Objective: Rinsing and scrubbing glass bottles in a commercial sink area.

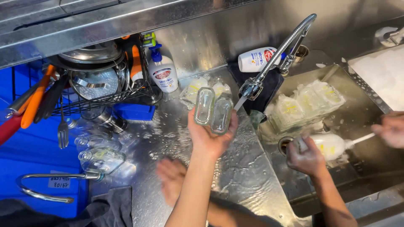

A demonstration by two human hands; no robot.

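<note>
Gripping two small glass bottles (212,110) side by side, the person's right hand (212,136) is reaching up over the wet steel counter (235,168). The fingers are wrapping the lower parts of both. The bottles are standing up out of the grip with their long axes running away from the wrist, necks toward the back wall, and the pair is leaning slightly to the right.

The faucet head (251,88) is hanging just to the right of the bottles and a little above them. It is sending a thin stream down and to the left, close by the nearer bottle's shoulder; whether the water is touching the glass is too fine to tell.

The person's left hand (170,178) is lying lower and to the left, close over the counter. It is smeared with blur, so it cannot be told whether it is open or closed, or holding anything. The right hand is plainly the nearer one to the faucet.

At the sink (357,122) on the right, a co-worker's hand (307,157) is clasping a soapy bottle (330,145), while their other hand (391,129) is holding a white brush handle (362,138) that is running into it. More sudsy bottles (307,103) are standing in the sink behind. Clear bottles (101,157) are lying on the counter at left, below a wire dish rack (97,98) and a pump soap dispenser (163,73).
</note>
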